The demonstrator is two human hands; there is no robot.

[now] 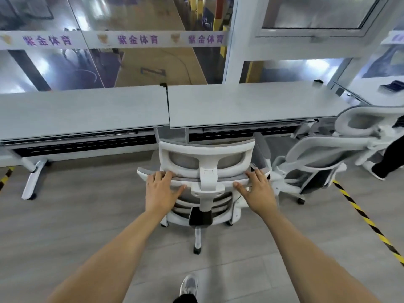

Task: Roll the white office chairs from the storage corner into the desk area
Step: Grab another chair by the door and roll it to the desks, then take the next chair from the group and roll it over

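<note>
**White chair at the desks, a flat palm on each side of its back**

Grey wood-look flooring fills the foreground, with one grey shoe [189, 285] at the bottom edge. Two bare forearms reach forward from there. The left hand [160, 189] lies flat on the top rail of the backrest, left of the centre spine, with its fingers straight and thumb spread, gripping nothing. The right hand [256, 190] lies the same way on the right of the spine, fingers extended over the rail, pressing rather than clasping.

The white office chair [207, 158] under them stands upright on its castors, headrest towards the desks, facing the gap where the two tops meet. Just to its right a second white chair [317, 154] is turned at an angle, near the end of the right desk [247, 103]. Yellow-and-black floor tape [367, 221] runs diagonally past it, and another person's dark trouser leg [391, 156] shows at the right edge.

The left desk [83, 110] and the right one stand end to end. Behind them is a glass wall with a white banner [113, 39] lettered in purple.
</note>
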